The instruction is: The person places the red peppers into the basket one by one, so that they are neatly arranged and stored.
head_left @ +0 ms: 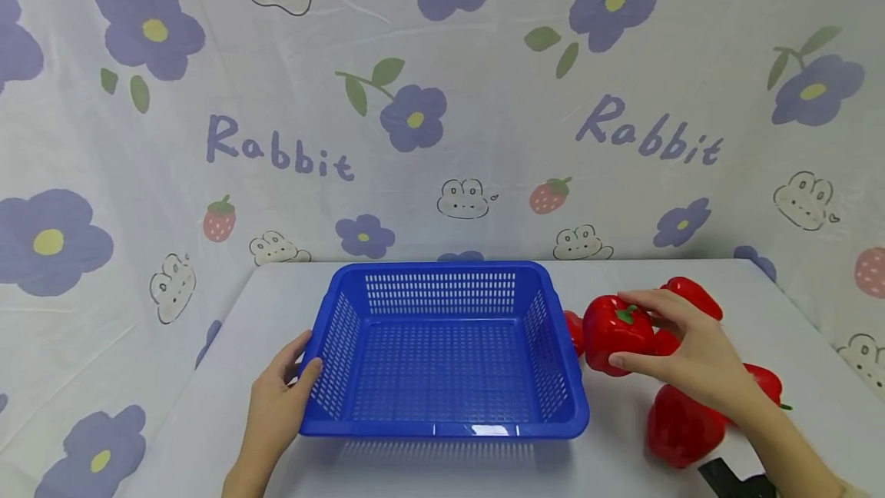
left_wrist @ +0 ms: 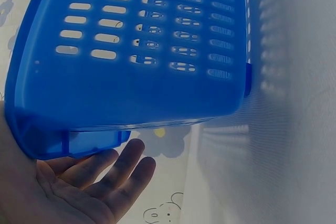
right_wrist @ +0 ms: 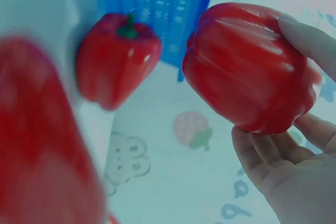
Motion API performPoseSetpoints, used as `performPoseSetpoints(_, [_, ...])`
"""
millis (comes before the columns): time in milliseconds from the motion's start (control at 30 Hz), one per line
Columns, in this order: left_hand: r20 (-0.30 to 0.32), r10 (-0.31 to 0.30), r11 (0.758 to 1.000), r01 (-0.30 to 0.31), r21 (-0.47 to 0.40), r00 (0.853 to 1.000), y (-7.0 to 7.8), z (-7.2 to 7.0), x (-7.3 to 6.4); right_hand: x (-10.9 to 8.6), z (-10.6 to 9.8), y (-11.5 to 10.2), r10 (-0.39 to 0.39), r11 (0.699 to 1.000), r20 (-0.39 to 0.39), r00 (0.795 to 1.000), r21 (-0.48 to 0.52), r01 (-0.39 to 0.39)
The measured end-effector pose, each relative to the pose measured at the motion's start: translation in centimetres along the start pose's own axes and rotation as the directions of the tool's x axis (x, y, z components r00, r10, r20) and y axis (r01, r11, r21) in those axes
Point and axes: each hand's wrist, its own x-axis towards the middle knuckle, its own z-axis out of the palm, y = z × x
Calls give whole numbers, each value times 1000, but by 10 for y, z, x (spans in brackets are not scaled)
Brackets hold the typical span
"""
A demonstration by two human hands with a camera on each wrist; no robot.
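Note:
A red bell pepper (head_left: 618, 335) with a green stem is held by my right hand (head_left: 691, 352), thumb on one side and fingers on the other. It is raised just right of the blue plastic basket (head_left: 442, 429), whose inside shows bare. In the right wrist view the same bell pepper (right_wrist: 252, 69) sits between thumb and fingertips. My left hand (head_left: 276, 398) grips the basket's left rim, the thumb at the rim's edge. From the left wrist, the fingers (left_wrist: 123, 166) extend below the rim on the outside of the basket.
Several more red peppers lie right of the basket: a large one (head_left: 684, 427) near the front, one (head_left: 694, 297) at the back, one (head_left: 764, 381) beyond my forearm. Another pepper (right_wrist: 118, 59) stands close to the basket wall. A patterned cloth (head_left: 470, 98) hangs behind the white table (head_left: 228, 375).

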Motion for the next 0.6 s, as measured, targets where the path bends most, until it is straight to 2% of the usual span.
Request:
performPoseSetpoints(267, [-10,-12,1000,12,13,1000,-4,-1,0,16,13,-30,-83,993,-37,996,83,86])
performPoseSetpoints(467, [-11,4,1000,-4,-5,1000,-2,-1,0,32,24,-54,-86,985,0,996,147,85])
performPoseSetpoints(600, [-10,11,1000,-11,-14,1000,-1,-1,0,46,33,-71,-126,974,30,992,196,118])
